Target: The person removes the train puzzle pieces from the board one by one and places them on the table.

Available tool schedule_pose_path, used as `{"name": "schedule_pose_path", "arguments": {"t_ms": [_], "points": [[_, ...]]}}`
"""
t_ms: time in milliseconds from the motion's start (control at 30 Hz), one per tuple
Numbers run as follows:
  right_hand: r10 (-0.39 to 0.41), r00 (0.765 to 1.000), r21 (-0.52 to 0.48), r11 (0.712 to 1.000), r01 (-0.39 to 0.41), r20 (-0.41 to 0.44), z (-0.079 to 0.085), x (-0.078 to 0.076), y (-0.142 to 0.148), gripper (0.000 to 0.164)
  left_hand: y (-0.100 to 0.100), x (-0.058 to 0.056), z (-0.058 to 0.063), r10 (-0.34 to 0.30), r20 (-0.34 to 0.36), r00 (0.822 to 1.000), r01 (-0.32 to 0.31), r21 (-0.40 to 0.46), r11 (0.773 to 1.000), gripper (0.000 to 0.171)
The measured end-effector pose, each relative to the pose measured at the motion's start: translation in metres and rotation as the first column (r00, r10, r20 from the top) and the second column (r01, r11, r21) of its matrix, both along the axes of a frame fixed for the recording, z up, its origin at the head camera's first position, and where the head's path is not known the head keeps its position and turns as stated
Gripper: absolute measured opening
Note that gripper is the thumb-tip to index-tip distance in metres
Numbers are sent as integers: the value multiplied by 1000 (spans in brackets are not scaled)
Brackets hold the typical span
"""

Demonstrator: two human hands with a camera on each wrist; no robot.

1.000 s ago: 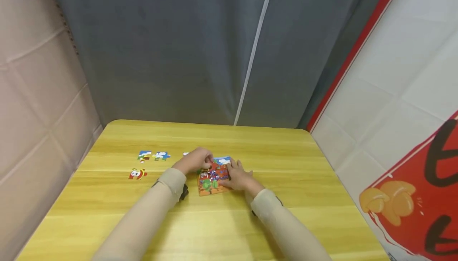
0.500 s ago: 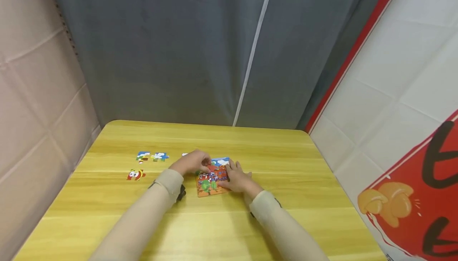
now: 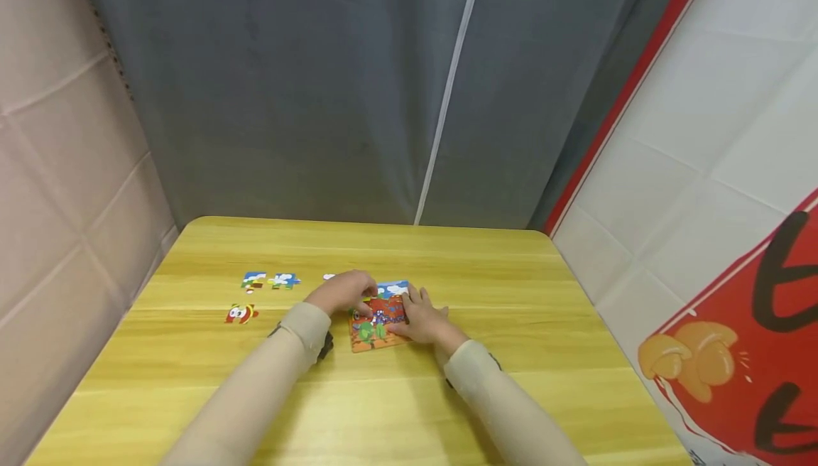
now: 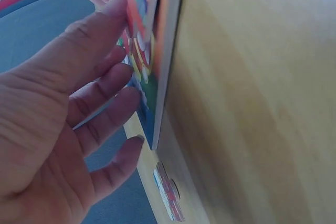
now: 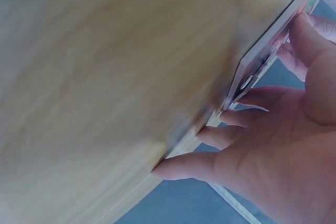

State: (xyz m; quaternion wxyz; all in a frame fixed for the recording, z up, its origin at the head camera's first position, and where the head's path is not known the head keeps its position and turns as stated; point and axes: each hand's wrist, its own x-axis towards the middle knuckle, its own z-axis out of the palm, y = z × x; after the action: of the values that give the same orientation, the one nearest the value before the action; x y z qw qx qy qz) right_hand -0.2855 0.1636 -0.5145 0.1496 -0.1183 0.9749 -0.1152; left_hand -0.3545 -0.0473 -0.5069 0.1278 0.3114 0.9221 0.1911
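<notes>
A colourful jigsaw puzzle point(image 3: 369, 332) in a shallow board lies flat on the table, with red, green, orange and blue-sky parts. My left hand point(image 3: 347, 292) is over its upper left side. In the left wrist view that hand's thumb and fingers point(image 4: 102, 95) are apart and touch or nearly touch the puzzle face, with no piece seen between them. My right hand point(image 3: 424, 317) lies along the puzzle's right edge, fingers spread. In the right wrist view its thumb point(image 5: 310, 38) rests on the board while other fingers touch the table. Both hands cover parts of the picture.
Loose jigsaw pieces lie to the left: two blue-and-white ones point(image 3: 254, 280) point(image 3: 284, 280) and a red one with a cartoon face point(image 3: 241, 314). Another pale piece point(image 3: 329, 276) shows partly behind my left hand. The yellow wood table point(image 3: 511, 381) ends at a grey curtain point(image 3: 307, 96).
My left thumb and fingers, earlier closer together over the red part of the puzzle, have spread slightly apart. The right hand stays in place. The view has shifted a little.
</notes>
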Motion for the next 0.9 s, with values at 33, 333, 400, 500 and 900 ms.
{"name": "schedule_pose_path", "arguments": {"t_ms": [33,333,400,500,900], "points": [[-1,1000,3,1000,1,2,-1,0,0,91,0,0,1,1,-4,1000,-1,-8,1000,40],[0,1000,2,1000,0,1,-3,-1,-1,91,4,4,3,-28,-64,998,24,-69,997,36],[-2,1000,0,1000,2,1,-4,-2,0,91,5,5,4,-45,-84,996,38,-75,996,30],[-6,1000,6,1000,6,6,-5,-2,0,91,7,5,2,-59,-106,993,48,-99,994,24],[-12,1000,-2,1000,13,29,-1,2,-2,89,1,1,-1,-8,-156,988,-9,-113,994,22]]}}
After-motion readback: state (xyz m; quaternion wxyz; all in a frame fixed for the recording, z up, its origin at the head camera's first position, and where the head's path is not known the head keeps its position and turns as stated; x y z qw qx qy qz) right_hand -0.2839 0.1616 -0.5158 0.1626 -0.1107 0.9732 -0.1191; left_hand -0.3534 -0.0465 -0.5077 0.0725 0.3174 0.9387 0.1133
